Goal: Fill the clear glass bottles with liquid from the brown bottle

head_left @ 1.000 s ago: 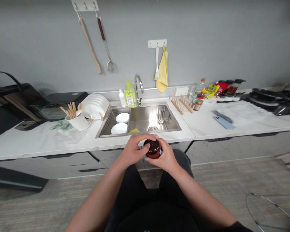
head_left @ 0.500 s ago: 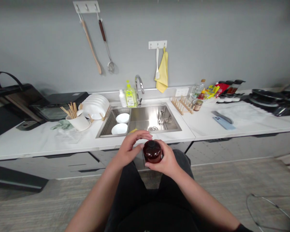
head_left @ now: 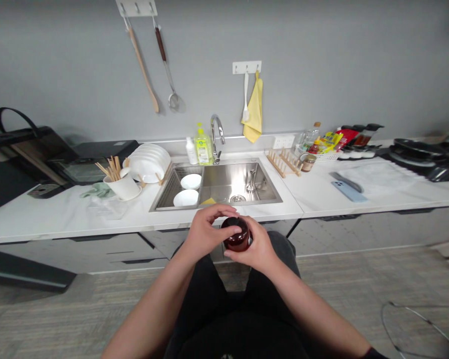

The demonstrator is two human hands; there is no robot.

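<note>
Counter [head_left: 60, 214] | green bottle [head_left: 206, 137], label [head_left: 202, 153] illegible | left hand [head_left: 205, 233], right hand [head_left: 261, 245] on jar [head_left: 236, 241]

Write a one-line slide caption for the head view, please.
Right hand holding a dark reddish jar, left hand over its top, before a steel sink.

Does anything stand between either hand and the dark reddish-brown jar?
Nothing visible does: the right hand holds the jar by its side, and the left hand has its thumb over the top.
</note>
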